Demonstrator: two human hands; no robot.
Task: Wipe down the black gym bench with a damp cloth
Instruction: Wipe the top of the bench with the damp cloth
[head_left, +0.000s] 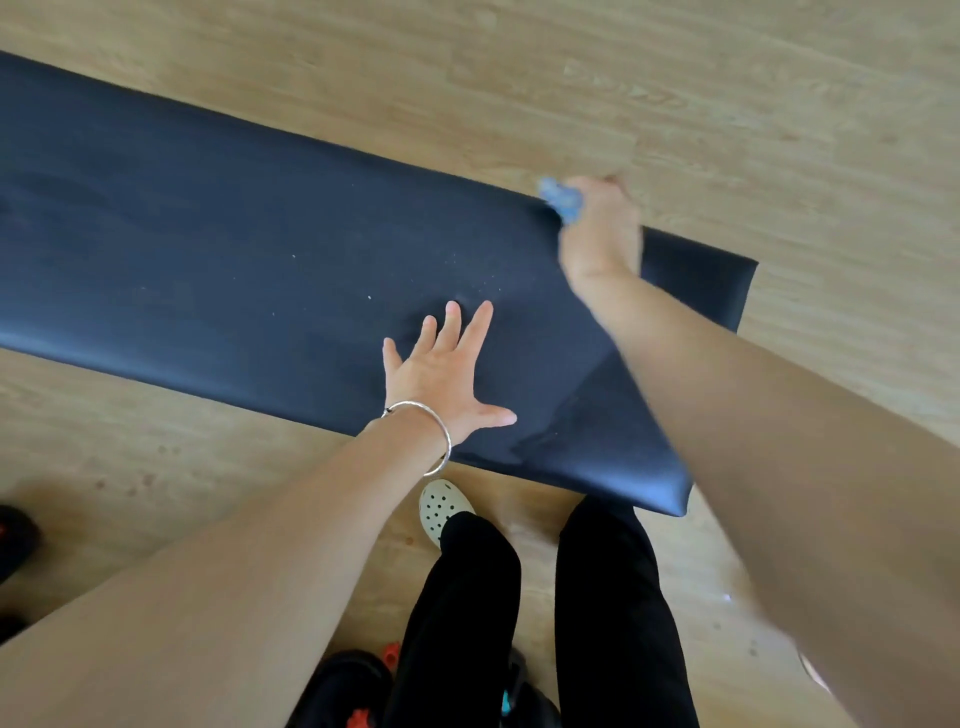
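The matte, pale-specked black gym bench (208, 234) spans the wood floor (675, 78). The left hand (447, 379) lies flat on its surface, grip spread apart; the blurred right hand (597, 234) has its grip clamped on a blue cloth (563, 200) at the far edge.

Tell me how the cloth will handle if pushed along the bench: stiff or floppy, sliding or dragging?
Likely floppy: the cloth is crumpled in the right hand. Probably light, since it bunches up within one hand. It should slide fairly easily on the bench, whose surface looks smooth.
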